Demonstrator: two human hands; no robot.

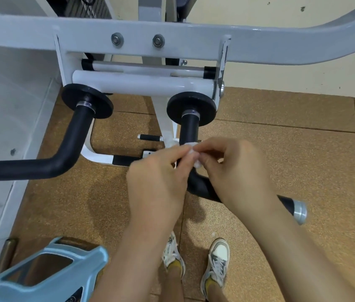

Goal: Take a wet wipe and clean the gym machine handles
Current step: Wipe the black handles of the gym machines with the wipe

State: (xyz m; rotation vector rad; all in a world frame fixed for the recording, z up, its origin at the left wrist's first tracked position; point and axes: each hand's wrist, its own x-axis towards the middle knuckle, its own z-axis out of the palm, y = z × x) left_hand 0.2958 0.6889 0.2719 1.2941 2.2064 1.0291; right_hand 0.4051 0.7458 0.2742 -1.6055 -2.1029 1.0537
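— Both hands are drawn close together: the left hand [159, 182] and the right hand [237, 171] have their fingertips bunched, pinching a small white wad of wet wipe [194, 154] between them.

— Is it on the machine?

— I cannot tell whether it touches. It sits directly over the right handle [202, 189], near the bend, and the hands cover that stretch.

— Which way does that handle run?

— One leg goes from the bend away from the person, up to a black disc [190, 107]. The other runs out to the right and ends in a silver cap [300, 211]. The right hand lies over that outward leg, so I judge it better placed to draw the wipe toward the cap.

— And the other one?

— The left handle [41, 168] is well apart to the left, and its long leg runs out of view that way. Beyond both stands the white frame [172, 31].
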